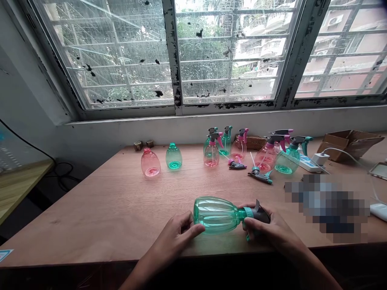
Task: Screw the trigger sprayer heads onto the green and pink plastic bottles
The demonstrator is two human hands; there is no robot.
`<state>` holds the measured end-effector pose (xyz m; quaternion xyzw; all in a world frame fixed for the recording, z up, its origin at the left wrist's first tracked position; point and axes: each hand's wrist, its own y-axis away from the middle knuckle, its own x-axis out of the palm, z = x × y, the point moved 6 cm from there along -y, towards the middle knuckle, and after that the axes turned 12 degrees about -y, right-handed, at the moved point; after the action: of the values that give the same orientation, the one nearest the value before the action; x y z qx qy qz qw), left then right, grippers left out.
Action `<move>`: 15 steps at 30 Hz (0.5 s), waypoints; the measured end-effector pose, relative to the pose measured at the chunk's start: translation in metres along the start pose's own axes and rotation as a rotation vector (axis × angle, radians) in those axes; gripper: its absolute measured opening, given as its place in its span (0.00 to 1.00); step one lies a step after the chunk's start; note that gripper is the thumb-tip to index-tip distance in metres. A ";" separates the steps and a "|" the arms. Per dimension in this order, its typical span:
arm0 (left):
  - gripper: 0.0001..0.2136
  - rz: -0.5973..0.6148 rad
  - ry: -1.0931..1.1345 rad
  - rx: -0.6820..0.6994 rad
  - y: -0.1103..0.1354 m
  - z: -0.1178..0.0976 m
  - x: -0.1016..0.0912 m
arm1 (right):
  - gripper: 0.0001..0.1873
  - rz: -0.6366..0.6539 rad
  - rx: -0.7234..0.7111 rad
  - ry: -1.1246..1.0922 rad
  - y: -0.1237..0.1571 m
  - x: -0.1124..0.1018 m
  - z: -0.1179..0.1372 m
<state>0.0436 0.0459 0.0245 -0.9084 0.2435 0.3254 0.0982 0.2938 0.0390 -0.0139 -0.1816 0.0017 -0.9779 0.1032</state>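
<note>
A clear green spray bottle [216, 215] lies on its side above the table's front edge, its base toward the left. My left hand [181, 233] grips the base end, thumb along the lower side. At the other end my right hand [266, 225] is closed around the dark spray head [261, 213] and its green collar, which sits on the bottle's neck. Some right-hand fingers are hidden behind the head. Beyond stand a headless pink bottle [150, 163] and a headless green bottle [173, 157]. Two loose spray heads, one pink-trimmed [237, 165] and one green-trimmed [260, 176], lie on the table.
Several pink and green bottles with spray heads [211, 155] stand at the back. To the right are a white power strip [311, 164] with a plug and cable, a cardboard box [350, 145] and a blurred-out item [329, 205]. Two small blocks [138, 146] sit back left.
</note>
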 end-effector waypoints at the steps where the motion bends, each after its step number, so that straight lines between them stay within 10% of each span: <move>1: 0.18 0.001 0.007 -0.019 -0.001 0.003 0.001 | 0.20 -0.001 0.002 0.007 0.000 0.000 0.000; 15: 0.19 -0.021 -0.037 -0.014 0.000 -0.007 -0.004 | 0.20 -0.017 -0.005 0.010 0.000 -0.001 0.000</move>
<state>0.0445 0.0456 0.0322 -0.9054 0.2299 0.3428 0.0996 0.2951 0.0393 -0.0145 -0.1772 0.0032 -0.9796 0.0946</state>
